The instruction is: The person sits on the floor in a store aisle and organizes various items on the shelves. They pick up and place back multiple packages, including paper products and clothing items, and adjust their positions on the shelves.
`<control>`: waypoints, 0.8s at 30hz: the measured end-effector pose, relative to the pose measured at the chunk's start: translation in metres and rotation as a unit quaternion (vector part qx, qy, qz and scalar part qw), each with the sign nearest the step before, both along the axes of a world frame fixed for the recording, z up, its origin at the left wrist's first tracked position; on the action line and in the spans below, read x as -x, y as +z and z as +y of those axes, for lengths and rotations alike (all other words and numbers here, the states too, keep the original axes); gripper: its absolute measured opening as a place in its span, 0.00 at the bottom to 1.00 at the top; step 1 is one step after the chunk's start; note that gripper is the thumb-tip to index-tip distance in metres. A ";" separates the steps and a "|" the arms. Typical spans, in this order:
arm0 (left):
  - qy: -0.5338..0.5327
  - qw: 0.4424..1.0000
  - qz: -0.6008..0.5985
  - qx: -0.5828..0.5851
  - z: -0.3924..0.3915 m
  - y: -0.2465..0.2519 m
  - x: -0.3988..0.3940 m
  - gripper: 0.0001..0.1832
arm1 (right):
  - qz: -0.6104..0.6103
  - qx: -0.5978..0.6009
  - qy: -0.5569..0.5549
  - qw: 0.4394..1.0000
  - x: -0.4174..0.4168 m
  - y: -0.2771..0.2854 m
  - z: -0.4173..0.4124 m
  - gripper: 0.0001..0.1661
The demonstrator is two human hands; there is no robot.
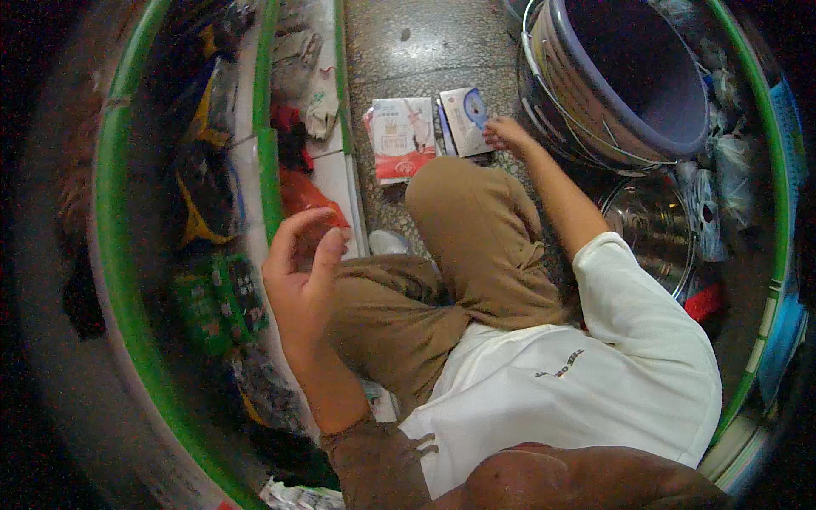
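Observation:
My right hand (507,135) reaches down to the floor, its fingers closed on the right edge of a white and blue flat packet (460,124). That packet lies slightly turned over another one, whose bluish edge shows at its left. Beside it, to the left, is a small stack topped by a white and red packet (403,137) bearing print. My left hand (306,274) is raised over the low shelf edge at my left, fingers curled and apart from the thumb, with nothing seen in it. My bent knee in brown trousers (472,210) comes up close to the packets.
Shelves with green edging (266,172) run along my left, holding bagged goods and a red plastic item (309,197). At right stand a large purple-rimmed bucket (621,150) with a wire handle and a shiny metal basin (650,223). The speckled stone floor (433,57) stretches ahead.

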State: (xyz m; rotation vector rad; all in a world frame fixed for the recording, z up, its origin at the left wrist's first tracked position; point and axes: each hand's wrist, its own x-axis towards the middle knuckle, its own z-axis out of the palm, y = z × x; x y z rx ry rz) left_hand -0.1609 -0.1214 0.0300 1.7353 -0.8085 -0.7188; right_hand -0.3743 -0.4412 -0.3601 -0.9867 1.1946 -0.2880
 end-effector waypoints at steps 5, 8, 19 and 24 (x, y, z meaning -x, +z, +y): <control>-0.018 0.994 0.014 -0.104 -0.049 -0.042 -0.021 0.09 | 0.221 0.091 0.086 0.967 0.024 -0.060 0.008 0.28; -0.021 0.991 0.026 -0.132 -0.046 -0.090 -0.043 0.10 | 0.283 0.130 0.035 0.950 0.021 -0.087 0.018 0.40; -0.071 0.971 -0.142 -0.179 -0.072 -0.123 -0.052 0.12 | 0.082 0.071 0.177 0.978 -0.081 -0.091 0.005 0.32; -0.106 0.939 -0.220 -0.241 -0.081 -0.119 -0.046 0.13 | -0.016 0.043 0.263 0.964 -0.135 -0.133 0.016 0.49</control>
